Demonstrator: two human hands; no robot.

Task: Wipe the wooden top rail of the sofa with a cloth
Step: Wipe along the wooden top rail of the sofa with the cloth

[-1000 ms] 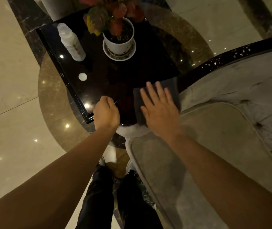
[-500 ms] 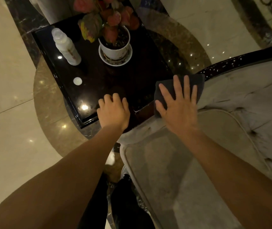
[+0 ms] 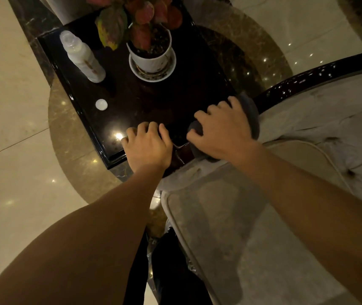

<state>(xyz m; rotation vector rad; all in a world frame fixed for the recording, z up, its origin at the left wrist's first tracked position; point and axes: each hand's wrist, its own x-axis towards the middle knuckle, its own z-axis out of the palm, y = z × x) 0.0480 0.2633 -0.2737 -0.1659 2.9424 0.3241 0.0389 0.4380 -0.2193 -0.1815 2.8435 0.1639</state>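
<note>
The sofa's dark glossy wooden top rail (image 3: pixel 307 82) curves from the upper right down to the corner near my hands. A dark grey cloth (image 3: pixel 251 111) is wrapped over the rail at that corner. My right hand (image 3: pixel 221 130) curls over the cloth and grips it around the rail. My left hand (image 3: pixel 147 144) rests on the rail's end beside the side table, fingers bent, holding nothing loose. The rail under the cloth is hidden.
A black glossy side table (image 3: pixel 144 102) stands just beyond the sofa corner with a white bottle (image 3: pixel 83 57), its white cap (image 3: pixel 101 104) and a potted plant (image 3: pixel 151 47) on a saucer. Grey sofa upholstery (image 3: pixel 252 216) fills the lower right. Marble floor (image 3: pixel 10 128) lies left.
My right hand went from flat on the cloth to curled around it and the rail. The left hand stayed at the rail's end.
</note>
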